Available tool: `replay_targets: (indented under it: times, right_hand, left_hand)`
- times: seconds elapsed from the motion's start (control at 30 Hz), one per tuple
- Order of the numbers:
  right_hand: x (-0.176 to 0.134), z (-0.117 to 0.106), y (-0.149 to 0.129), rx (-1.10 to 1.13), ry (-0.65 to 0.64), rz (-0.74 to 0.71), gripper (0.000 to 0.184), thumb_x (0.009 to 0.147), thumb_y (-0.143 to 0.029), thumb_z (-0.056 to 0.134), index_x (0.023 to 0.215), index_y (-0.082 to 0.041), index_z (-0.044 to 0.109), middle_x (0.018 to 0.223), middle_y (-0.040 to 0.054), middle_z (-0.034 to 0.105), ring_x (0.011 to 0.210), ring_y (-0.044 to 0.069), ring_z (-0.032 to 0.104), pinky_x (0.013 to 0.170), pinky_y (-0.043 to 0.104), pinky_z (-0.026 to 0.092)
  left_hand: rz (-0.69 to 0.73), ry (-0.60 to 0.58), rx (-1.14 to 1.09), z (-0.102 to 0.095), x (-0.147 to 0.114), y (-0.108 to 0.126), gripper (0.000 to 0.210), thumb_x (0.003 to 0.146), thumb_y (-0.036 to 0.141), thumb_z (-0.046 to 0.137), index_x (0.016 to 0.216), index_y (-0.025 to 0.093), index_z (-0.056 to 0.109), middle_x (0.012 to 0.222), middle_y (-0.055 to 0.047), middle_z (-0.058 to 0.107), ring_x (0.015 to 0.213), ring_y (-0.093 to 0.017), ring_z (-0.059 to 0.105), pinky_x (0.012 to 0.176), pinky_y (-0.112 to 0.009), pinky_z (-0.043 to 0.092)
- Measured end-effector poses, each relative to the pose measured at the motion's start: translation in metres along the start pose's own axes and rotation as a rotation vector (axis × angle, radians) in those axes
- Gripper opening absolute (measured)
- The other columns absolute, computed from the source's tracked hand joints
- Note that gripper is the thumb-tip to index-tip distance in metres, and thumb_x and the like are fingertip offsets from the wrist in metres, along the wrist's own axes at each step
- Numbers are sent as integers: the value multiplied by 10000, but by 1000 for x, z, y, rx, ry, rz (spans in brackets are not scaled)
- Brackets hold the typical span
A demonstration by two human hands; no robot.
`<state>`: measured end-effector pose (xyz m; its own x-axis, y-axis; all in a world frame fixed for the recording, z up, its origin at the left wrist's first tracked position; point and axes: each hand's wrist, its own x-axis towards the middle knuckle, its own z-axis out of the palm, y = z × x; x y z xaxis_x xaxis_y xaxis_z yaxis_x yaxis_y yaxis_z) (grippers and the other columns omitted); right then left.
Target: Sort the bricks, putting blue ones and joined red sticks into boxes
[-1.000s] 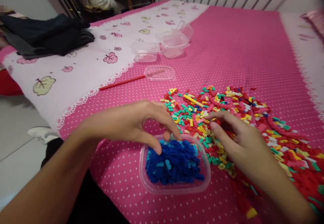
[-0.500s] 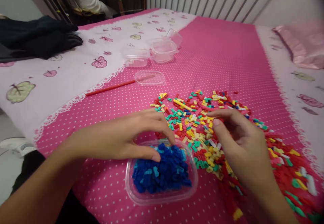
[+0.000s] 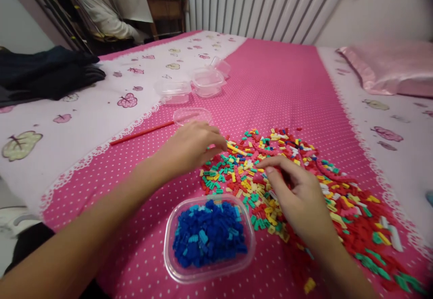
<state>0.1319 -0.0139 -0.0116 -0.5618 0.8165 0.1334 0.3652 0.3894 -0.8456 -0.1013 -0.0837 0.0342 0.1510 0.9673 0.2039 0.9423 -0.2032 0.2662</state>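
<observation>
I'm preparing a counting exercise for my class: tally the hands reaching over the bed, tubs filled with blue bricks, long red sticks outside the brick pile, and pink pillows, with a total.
Hands: 2, left hand and right hand
Clear tub of blue plastic bricks: 1
Long red stick: 1
Pink satin pillow: 1
Total: 5

On the bed (image 3: 270,73) lie a clear tub (image 3: 199,275) toward the near edge, scattered bricks (image 3: 348,209), a red stick (image 3: 145,132), clear containers (image 3: 208,80), dark clothes (image 3: 47,75) by the left edge, a pillow (image 3: 395,69) rightward.
</observation>
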Motion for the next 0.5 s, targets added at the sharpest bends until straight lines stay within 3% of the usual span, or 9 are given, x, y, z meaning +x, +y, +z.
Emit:
replay_targets:
  times: [0.13, 0.23, 0.37, 0.5]
  right_hand:
    - [1, -2, -2, 58, 41, -44, 204, 936, -248, 514, 978, -222, 712, 588, -59, 504, 487, 121, 426, 470, 260, 321]
    - [-1, -5, -6, 85, 95, -187, 201, 941, -198, 516, 939, -231, 714, 603, -63, 498, 499, 104, 417, 479, 250, 322]
    - [-4, -9, -12, 125, 127, -343, 207, 933, -136, 528, 920, -241, 706, 620, -72, 500, 502, 85, 403, 507, 240, 340]
    - [-6, -10, -16, 221, 150, -353, 215, 932, -119, 524, 900, -243, 697, 615, -74, 494, 490, 80, 394, 463, 236, 307]
  left_hand:
    - [193, -157, 342, 20, 39, 12, 58, 875, 201, 717, 888, 217, 771, 860, -34, 766, 876, -222, 621, 727, -344, 319]
    - [295, -210, 436, 34, 48, 15, 104, 896, 201, 695, 807, 206, 749, 821, -37, 754, 856, -215, 607, 709, -358, 283]
    - [322, -205, 461, 40, 45, 14, 120, 924, 219, 666, 833, 205, 744, 882, -38, 746, 841, -209, 590, 720, -369, 276]
    - [281, -193, 469, 34, 44, 17, 109, 890, 222, 670, 812, 211, 746, 867, -37, 730, 841, -228, 583, 740, -386, 267]
